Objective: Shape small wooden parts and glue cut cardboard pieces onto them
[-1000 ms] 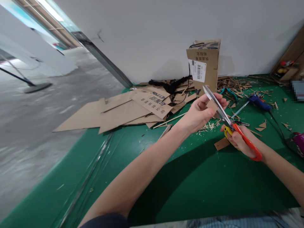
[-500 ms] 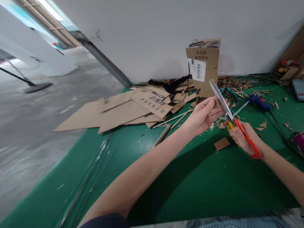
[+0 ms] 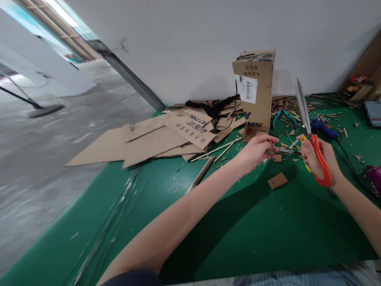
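Note:
My right hand [image 3: 320, 159] is closed around scissors [image 3: 304, 109] with red and yellow handles, their blades pointing upward and away from me. My left hand [image 3: 256, 153] is just above the table, its fingers bent together at a thin, metallic, dark-ended tool [image 3: 287, 151]. Whether it grips that tool or only passes over it I cannot tell, and what its fingertips pinch is hidden. A small cardboard rectangle [image 3: 278, 180] with a tiny hole lies below the hands. Another small cardboard bit [image 3: 277, 158] is beside the left fingertips.
An upright cardboard box [image 3: 257, 87] with a label stands against the wall. Flat cardboard sheets [image 3: 154, 139] and thin sticks [image 3: 217, 149] lie to the left. Teal pliers [image 3: 285, 117], a blue glue gun [image 3: 324, 128] with its cord, and scattered scraps cover the table's far right.
The scissors have swung upright and moved right, away from my left hand. My left hand has lowered and turned palm-down; the cardboard piece it held is out of sight.

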Available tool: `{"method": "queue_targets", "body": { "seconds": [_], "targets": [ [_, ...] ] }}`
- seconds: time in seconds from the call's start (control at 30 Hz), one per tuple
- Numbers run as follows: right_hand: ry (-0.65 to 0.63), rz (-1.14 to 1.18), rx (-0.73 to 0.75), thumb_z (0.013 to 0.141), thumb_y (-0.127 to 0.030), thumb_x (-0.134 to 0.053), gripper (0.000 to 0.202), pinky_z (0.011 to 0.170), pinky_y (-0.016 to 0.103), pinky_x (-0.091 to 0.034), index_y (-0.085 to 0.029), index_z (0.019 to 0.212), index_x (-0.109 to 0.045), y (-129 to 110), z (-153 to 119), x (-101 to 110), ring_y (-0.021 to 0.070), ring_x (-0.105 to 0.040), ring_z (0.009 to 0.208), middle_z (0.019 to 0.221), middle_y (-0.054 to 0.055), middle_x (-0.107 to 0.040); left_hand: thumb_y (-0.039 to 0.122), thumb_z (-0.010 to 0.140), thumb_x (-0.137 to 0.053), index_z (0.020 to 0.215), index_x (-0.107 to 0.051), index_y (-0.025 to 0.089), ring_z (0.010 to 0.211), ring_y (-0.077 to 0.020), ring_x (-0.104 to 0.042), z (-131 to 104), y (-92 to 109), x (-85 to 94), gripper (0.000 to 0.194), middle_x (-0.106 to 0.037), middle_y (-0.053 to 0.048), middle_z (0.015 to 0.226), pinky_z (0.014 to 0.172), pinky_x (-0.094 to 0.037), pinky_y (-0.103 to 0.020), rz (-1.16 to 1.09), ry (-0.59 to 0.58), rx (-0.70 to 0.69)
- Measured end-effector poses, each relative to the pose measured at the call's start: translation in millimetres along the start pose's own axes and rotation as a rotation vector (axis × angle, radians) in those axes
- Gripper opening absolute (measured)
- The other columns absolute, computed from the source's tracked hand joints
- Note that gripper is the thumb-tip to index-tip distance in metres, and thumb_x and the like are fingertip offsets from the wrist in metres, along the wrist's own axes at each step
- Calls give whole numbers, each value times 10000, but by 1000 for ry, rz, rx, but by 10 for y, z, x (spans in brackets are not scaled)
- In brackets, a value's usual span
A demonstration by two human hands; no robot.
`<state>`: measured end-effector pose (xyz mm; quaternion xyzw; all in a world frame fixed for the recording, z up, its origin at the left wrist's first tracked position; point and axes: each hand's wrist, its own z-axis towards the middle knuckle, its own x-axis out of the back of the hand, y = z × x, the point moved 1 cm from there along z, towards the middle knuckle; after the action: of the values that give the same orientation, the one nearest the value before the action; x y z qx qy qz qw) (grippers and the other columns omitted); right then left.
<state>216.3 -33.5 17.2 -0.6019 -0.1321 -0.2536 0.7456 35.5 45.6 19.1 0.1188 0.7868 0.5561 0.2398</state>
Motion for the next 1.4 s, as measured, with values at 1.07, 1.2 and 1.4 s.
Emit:
{"method": "queue_targets", "body": {
  "seconds": [1.07,1.2,1.4],
  "targets": [
    [-217,-921,-11,820,-403,-478,623,737,368,-476,-120,1374,-443,806,409,535,287,-640,941,1093,152,-683,258,839,-577,893,-599,163,829,-170,-655,-32,50,56,111,-683,-74,903,719,-545,-317,637,-88,-363],
    [-212,-1070,88,837,-372,-445,596,821,456,-461,-100,1366,-466,737,352,543,348,-593,1049,1165,193,-648,269,830,-599,904,-612,164,825,-173,-653,-41,55,57,129,-679,-77,907,710,-546,-318,657,-93,-362],
    [-10,-1133,160,861,-371,-440,450,750,516,-467,-124,1204,-594,401,266,542,364,-615,898,982,191,-685,193,801,-606,877,-585,164,913,-167,-645,-51,45,54,84,-642,-83,1034,797,-550,-331,658,-106,-506]
  ]
}}
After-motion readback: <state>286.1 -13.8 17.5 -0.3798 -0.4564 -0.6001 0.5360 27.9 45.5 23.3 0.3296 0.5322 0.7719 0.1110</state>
